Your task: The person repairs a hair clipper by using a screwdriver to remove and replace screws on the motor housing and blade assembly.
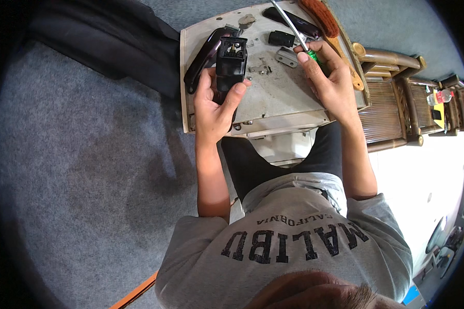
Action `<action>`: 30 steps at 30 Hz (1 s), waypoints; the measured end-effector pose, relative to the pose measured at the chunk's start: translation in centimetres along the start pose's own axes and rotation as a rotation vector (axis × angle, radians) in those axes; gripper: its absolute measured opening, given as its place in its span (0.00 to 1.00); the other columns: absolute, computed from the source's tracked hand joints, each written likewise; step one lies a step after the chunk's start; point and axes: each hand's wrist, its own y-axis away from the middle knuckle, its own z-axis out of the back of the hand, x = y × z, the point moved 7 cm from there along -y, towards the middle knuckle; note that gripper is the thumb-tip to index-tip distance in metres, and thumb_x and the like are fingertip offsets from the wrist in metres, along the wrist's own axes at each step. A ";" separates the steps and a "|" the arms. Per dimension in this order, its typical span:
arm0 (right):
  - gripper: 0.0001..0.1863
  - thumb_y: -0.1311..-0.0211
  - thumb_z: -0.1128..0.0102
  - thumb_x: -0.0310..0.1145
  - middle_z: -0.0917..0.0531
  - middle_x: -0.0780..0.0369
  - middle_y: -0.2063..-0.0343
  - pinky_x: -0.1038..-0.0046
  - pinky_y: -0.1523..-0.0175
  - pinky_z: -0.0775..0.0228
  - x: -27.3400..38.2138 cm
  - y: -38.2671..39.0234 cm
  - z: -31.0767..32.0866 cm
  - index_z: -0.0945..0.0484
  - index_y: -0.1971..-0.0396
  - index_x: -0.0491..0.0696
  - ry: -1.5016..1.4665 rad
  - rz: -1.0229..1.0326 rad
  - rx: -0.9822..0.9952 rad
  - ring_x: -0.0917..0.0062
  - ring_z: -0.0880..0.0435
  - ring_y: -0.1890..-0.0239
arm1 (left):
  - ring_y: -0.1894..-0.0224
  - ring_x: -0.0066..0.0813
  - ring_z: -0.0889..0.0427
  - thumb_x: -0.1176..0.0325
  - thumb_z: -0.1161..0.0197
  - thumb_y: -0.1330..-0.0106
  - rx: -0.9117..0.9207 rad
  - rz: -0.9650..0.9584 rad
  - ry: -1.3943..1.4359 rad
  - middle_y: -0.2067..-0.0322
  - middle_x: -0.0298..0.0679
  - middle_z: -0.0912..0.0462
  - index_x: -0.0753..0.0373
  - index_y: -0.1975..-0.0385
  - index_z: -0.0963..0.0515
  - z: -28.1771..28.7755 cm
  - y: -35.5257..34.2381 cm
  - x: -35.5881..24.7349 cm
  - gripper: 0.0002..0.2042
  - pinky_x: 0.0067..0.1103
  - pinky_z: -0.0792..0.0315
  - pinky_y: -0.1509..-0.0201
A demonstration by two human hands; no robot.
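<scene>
My left hand grips a black clipper body, its top end open with small metal parts showing. My right hand holds a screwdriver by its green handle, shaft pointing up and left. A dark purple clipper lies at the table's left, behind the held one. A small black part, a metal blade plate and several small screws lie between my hands. A long dark purple piece and a wooden-handled brush with rust-coloured bristles are at the back right.
The worn pale table stands over grey carpet. Black cloth lies at upper left. Bamboo furniture is at the right, holding a bottle and a yellow item. An orange strap is at lower left.
</scene>
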 end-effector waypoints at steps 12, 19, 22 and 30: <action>0.16 0.26 0.32 0.38 0.10 0.61 0.62 0.75 0.48 0.25 0.1 0.0 -0.4 0.18 0.51 0.40 0.093 0.037 0.041 0.83 0.17 0.57 | 0.55 0.20 0.16 0.68 0.30 0.26 -0.005 0.038 -0.004 0.58 0.40 0.11 0.67 0.45 0.27 0.0 0.2 -0.1 0.17 0.20 0.25 0.46; 0.16 0.26 0.31 0.38 0.13 0.62 0.66 0.76 0.53 0.26 -0.1 0.1 -0.5 0.18 0.51 0.40 0.104 0.072 0.041 0.83 0.20 0.61 | 0.53 0.21 0.17 0.69 0.33 0.24 0.009 0.038 -0.034 0.56 0.41 0.12 0.67 0.42 0.26 0.0 0.1 0.0 0.17 0.22 0.28 0.42; 0.17 0.26 0.31 0.39 0.14 0.63 0.68 0.77 0.55 0.27 -0.4 0.1 -0.5 0.18 0.51 0.40 0.095 0.101 0.031 0.84 0.21 0.63 | 0.53 0.22 0.17 0.69 0.34 0.24 0.012 0.033 -0.043 0.56 0.41 0.12 0.67 0.41 0.27 -0.1 0.1 0.0 0.17 0.22 0.28 0.41; 0.18 0.26 0.30 0.41 0.15 0.64 0.70 0.76 0.60 0.29 -0.4 0.3 -0.4 0.18 0.50 0.41 0.139 0.077 0.043 0.84 0.23 0.66 | 0.53 0.22 0.16 0.67 0.34 0.23 0.003 0.067 -0.055 0.56 0.42 0.12 0.67 0.43 0.27 0.0 0.3 0.3 0.16 0.22 0.27 0.42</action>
